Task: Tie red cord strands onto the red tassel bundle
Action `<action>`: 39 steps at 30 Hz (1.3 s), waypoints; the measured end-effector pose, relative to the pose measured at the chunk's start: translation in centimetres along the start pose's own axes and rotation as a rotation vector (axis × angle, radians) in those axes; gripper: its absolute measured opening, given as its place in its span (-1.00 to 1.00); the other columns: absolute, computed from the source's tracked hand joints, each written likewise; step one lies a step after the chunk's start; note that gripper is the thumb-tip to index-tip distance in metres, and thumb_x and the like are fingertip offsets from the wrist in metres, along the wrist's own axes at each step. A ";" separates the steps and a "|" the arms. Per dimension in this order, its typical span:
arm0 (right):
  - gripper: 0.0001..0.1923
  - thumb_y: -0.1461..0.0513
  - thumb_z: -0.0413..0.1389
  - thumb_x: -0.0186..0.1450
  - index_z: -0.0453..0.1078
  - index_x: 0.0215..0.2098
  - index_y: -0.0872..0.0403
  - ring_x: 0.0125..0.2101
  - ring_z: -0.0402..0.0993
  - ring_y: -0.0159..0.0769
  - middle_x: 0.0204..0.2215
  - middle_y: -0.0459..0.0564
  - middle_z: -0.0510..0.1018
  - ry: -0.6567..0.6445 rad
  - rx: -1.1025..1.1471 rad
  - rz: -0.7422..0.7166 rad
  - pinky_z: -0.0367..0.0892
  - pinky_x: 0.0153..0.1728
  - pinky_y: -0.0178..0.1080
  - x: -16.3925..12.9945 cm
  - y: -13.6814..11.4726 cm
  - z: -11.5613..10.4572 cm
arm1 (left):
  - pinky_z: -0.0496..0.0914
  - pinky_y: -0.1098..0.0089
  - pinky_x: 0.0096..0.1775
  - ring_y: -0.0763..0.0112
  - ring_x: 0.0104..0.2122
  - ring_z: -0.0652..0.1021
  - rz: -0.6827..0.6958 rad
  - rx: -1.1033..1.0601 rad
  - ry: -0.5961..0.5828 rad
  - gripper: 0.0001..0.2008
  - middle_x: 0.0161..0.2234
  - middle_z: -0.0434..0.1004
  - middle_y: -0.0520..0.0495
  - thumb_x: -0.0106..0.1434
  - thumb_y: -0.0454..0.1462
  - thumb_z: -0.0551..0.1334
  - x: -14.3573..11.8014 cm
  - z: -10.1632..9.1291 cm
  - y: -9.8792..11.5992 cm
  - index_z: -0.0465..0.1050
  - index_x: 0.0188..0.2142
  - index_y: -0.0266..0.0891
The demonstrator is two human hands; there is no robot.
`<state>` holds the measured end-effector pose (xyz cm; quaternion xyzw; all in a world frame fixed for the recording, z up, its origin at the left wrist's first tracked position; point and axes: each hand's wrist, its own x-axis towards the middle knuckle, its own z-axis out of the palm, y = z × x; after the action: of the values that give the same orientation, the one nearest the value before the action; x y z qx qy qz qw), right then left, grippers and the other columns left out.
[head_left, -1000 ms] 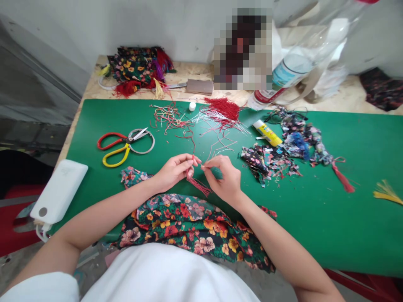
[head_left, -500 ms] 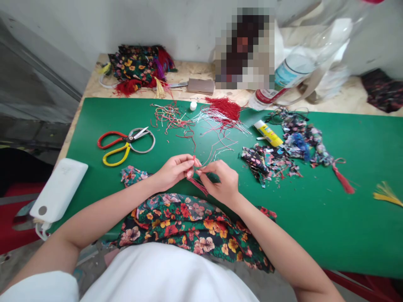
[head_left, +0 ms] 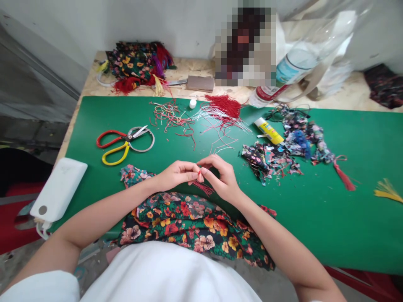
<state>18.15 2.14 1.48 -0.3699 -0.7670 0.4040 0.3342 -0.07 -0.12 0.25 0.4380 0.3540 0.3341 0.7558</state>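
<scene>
red tassel [head_left: 204, 188] sits right between the fingertips, left hand [head_left: 178, 174] pinching its head, strands slanting bodyward beside the right hand [head_left: 223, 179], can't tell if that one's gripping too

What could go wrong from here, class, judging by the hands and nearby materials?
1. The red tassel is pinched at the left hand's fingertips, so its fine strands might slip or tangle.
2. Loose red and white threads lie beyond the hands and could get mixed in.
3. The scissors lie with bare blades; a careless reach might meet them.
</scene>
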 end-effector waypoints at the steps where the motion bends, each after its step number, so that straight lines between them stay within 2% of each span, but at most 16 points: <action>1: -0.87 0.19 0.05 0.31 0.41 -0.27 0.05 -0.40 0.39 -0.35 -0.46 -0.08 0.47 -0.009 0.029 0.003 0.31 -0.31 -0.23 0.1 0.1 0.0 | 0.27 0.48 -0.39 0.57 -0.49 0.37 -0.001 0.008 -0.005 -0.73 -0.43 0.49 -0.05 0.14 -0.10 0.28 0.0 0.0 0.0 0.51 -0.43 -0.31; 11: -0.82 0.13 0.06 0.31 0.34 -0.39 0.06 -0.42 0.34 -0.39 -0.47 -0.08 0.43 -0.019 0.154 0.063 0.28 -0.38 -0.28 0.1 0.4 0.1 | 0.28 0.48 -0.39 0.55 -0.48 0.37 -0.004 0.041 -0.010 -0.70 -0.41 0.49 -0.07 0.15 -0.08 0.26 0.0 0.0 0.1 0.48 -0.43 -0.31; 17: -0.78 0.12 0.00 0.34 0.27 -0.41 0.05 -0.45 0.28 -0.41 -0.47 -0.09 0.38 -0.050 0.129 0.079 0.23 -0.42 -0.29 0.1 0.3 0.2 | 0.28 0.48 -0.37 0.56 -0.47 0.38 0.010 0.045 -0.019 -0.73 -0.42 0.46 -0.05 0.17 -0.10 0.25 0.0 0.0 0.2 0.48 -0.41 -0.31; 22: -0.78 0.13 0.01 0.34 0.26 -0.43 0.04 -0.46 0.28 -0.38 -0.51 -0.09 0.36 0.028 0.120 0.071 0.23 -0.41 -0.27 0.0 0.1 0.2 | 0.25 0.48 -0.40 0.58 -0.53 0.37 0.009 -0.039 0.045 -0.71 -0.53 0.37 0.02 0.15 -0.09 0.27 0.2 0.1 0.0 0.44 -0.44 -0.32; 28: -0.82 0.18 0.06 0.32 0.31 -0.44 0.04 -0.50 0.24 -0.37 -0.57 -0.11 0.39 0.084 0.035 -0.027 0.21 -0.39 -0.23 -0.1 -0.2 0.3 | 0.21 0.52 -0.48 0.63 -0.61 0.35 -0.009 -0.181 0.127 -0.71 -0.59 0.36 0.08 0.15 -0.09 0.27 0.4 0.3 -0.3 0.36 -0.40 -0.30; 34: -0.86 0.21 0.08 0.30 0.35 -0.42 0.04 -0.54 0.19 -0.38 -0.64 -0.15 0.30 0.108 -0.068 -0.073 0.17 -0.43 -0.24 -0.1 -0.1 0.6 | 0.19 0.53 -0.52 0.66 -0.63 0.36 -0.008 -0.116 0.086 -0.70 -0.51 0.44 0.04 0.18 -0.08 0.24 0.4 0.4 -0.3 0.33 -0.39 -0.31; 39: -0.88 0.25 0.08 0.30 0.33 -0.41 0.05 -0.54 0.14 -0.41 -0.64 -0.18 0.21 0.160 -0.121 -0.148 0.14 -0.43 -0.26 -0.1 0.2 0.7 | 0.19 0.55 -0.53 0.67 -0.61 0.34 -0.005 -0.075 0.083 -0.70 -0.56 0.36 0.09 0.17 -0.09 0.24 0.4 0.4 -0.1 0.34 -0.40 -0.32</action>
<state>17.62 1.88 0.98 -0.3628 -0.7859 0.3004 0.4005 0.52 0.01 0.19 0.3942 0.3730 0.3632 0.7573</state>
